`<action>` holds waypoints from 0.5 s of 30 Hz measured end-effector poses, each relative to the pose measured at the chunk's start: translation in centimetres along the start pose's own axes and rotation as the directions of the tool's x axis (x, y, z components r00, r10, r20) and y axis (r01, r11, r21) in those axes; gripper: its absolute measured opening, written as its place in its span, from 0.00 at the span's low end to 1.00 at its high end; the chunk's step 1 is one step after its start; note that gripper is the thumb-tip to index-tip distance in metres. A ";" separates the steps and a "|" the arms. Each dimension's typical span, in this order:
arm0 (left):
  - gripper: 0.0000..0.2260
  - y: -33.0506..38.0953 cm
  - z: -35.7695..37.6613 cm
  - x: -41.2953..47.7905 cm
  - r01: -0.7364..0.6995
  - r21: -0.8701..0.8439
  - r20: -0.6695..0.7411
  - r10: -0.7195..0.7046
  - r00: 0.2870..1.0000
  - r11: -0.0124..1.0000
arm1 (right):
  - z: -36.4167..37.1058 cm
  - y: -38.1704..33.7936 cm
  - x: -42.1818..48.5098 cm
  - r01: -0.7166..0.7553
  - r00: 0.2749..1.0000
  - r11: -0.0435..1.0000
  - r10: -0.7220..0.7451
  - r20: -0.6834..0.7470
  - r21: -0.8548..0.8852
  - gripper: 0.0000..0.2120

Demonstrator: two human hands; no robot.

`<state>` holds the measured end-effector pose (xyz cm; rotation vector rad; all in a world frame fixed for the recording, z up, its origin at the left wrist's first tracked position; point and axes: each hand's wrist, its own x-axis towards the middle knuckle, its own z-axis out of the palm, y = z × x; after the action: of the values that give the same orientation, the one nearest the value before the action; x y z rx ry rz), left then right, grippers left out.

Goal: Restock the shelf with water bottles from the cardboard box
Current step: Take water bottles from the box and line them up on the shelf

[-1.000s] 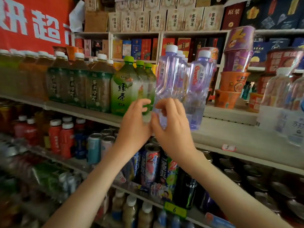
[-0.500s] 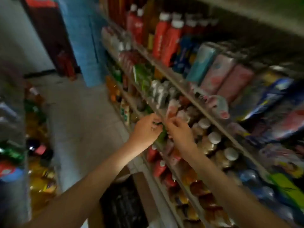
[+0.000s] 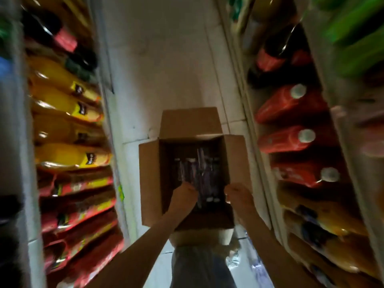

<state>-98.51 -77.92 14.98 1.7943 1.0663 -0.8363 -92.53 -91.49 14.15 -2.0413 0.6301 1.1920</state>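
Our left hand point(image 3: 184, 196) and right hand point(image 3: 239, 195) hang curled over the open cardboard box point(image 3: 150, 179), its water bottles point(image 3: 193, 171) just beyond our fingers, and we cannot tell whether either hand grips anything.

Cardboard box point(image 3: 149, 179) open on top, flaps out; stocked shelves point(image 3: 321, 96) hem aisle L+R.

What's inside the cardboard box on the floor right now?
Water bottles with purplish labels are in the cardboard box, dim and blurred. The left hand and right hand cover the near end, so their number is unclear.
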 end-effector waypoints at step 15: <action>0.41 -4.0 14.9 18.5 0.225 0.094 -0.069 -0.219 0.973 0.970 | 6.1 8.6 10.4 0.127 0.990 0.991 -0.123 0.070 -0.050 0.19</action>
<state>-96.21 -84.36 -8.08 1.8147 1.3011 -0.9925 -97.05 -93.21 0.19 -2.0450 0.4355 1.2096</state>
